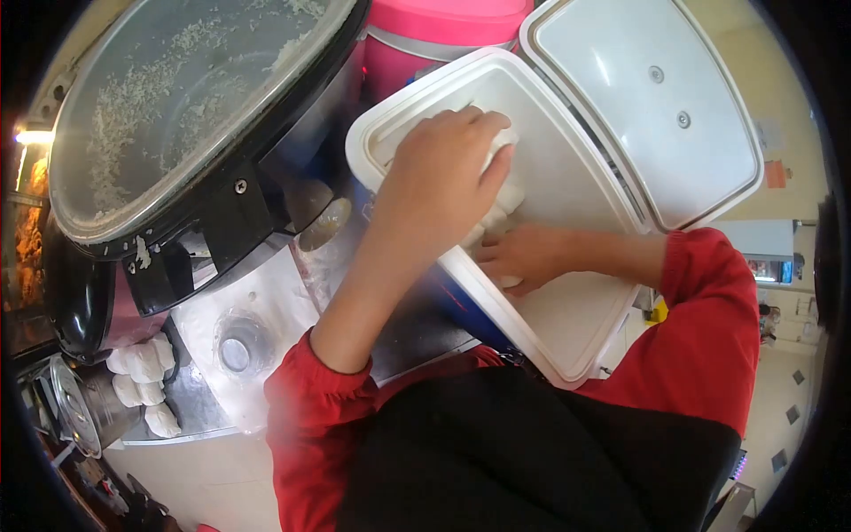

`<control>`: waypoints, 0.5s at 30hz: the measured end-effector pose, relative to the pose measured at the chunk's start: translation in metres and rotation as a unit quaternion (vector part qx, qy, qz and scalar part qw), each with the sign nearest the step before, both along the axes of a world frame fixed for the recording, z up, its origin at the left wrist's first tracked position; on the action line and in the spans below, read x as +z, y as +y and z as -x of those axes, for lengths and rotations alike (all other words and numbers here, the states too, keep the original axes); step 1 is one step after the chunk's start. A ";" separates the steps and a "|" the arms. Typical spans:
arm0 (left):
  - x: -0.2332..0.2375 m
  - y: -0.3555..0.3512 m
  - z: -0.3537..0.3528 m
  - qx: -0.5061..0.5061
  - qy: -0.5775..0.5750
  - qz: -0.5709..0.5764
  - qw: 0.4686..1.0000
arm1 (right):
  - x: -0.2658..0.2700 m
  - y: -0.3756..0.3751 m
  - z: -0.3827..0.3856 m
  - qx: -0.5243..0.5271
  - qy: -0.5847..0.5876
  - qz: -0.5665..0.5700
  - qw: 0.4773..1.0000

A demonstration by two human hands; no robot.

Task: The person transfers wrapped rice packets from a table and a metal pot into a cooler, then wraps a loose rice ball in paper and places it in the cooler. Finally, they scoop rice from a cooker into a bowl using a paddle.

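Observation:
A white-lined cooler box [576, 310] with a blue outside stands before me, with white wrapped bundles [507, 197] inside. My left hand [443, 168] is over its far left part, closed, with a white bundle [503, 142] between thumb and fingers. Lower in the box, my right hand [532, 255] reaches in from the right side. Its fingers are apart and rest on the white bundles; the fingertips are partly hidden.
A large open cooker [177, 115] with rice stuck inside is at the upper left. Behind the box stands a pink container [443, 27]; its white lid [651, 106] leans open at the right. More white bundles [142, 368] and a steel pot [84, 408] are at the lower left.

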State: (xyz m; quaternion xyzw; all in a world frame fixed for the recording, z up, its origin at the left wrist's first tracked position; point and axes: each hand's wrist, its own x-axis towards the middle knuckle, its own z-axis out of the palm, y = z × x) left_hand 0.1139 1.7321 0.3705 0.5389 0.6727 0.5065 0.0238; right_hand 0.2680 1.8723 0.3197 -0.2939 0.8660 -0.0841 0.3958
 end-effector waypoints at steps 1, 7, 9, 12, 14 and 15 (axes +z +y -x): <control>0.000 0.000 0.000 0.010 -0.020 -0.014 1.000 | 0.010 0.000 -0.001 -0.014 0.049 0.047 0.998; 0.004 0.000 -0.002 0.005 -0.031 0.026 0.999 | 0.044 -0.020 -0.003 -0.071 0.084 -0.012 0.994; 0.003 0.000 -0.001 0.017 -0.037 -0.015 0.999 | 0.060 -0.022 0.007 -0.119 0.076 0.021 0.990; 0.010 -0.002 0.002 0.083 -0.083 -0.111 0.987 | 0.120 -0.015 0.039 -0.131 0.135 0.064 0.980; 0.017 -0.009 0.001 0.128 -0.139 -0.192 0.963 | 0.130 -0.015 0.063 -0.097 0.240 0.078 0.963; 0.020 -0.016 -0.003 0.144 -0.177 -0.234 0.945 | 0.129 -0.017 0.077 -0.078 0.282 0.081 0.953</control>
